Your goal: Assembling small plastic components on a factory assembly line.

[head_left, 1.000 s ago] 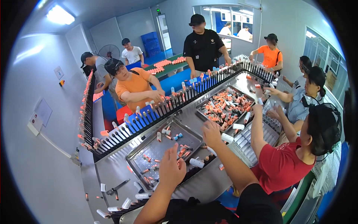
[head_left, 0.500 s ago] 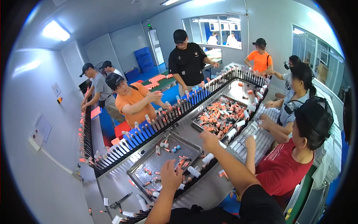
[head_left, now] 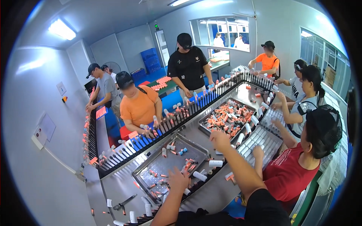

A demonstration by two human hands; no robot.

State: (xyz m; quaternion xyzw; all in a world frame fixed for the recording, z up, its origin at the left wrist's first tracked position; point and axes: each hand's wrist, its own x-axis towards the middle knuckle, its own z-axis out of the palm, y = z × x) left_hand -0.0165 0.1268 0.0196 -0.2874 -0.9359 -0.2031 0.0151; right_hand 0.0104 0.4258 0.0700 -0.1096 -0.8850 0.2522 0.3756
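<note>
My left hand (head_left: 178, 180) is over the near right edge of a shallow metal tray (head_left: 136, 174), fingers apart and nothing visible in them. Small orange-and-black tubular pieces (head_left: 189, 165) lie scattered in that tray, with a few white and blue ones. Beyond it, my right hand (head_left: 220, 141) hovers by the peg line with fingers bent together; what they hold, if anything, cannot be made out. Close to both hands, white cylinders (head_left: 200, 176) sit along the near line of pegs. Just past my right hand stands a second metal tray (head_left: 201, 126), heaped with orange, grey and white pieces.
A line of upright black pegs (head_left: 177, 122) loops around the metal table. At right, a tray holds rows of white tubes (head_left: 253, 142) beside a co-worker in a red shirt (head_left: 288, 165). Black pliers-like tool (head_left: 124, 202) lies at lower left. Several other people work around the line.
The view has shifted slightly. My right hand stays raised near the pegs, and my left stays by the tray edge. The co-worker in orange across the line has lowered their hands to the pegs.
</note>
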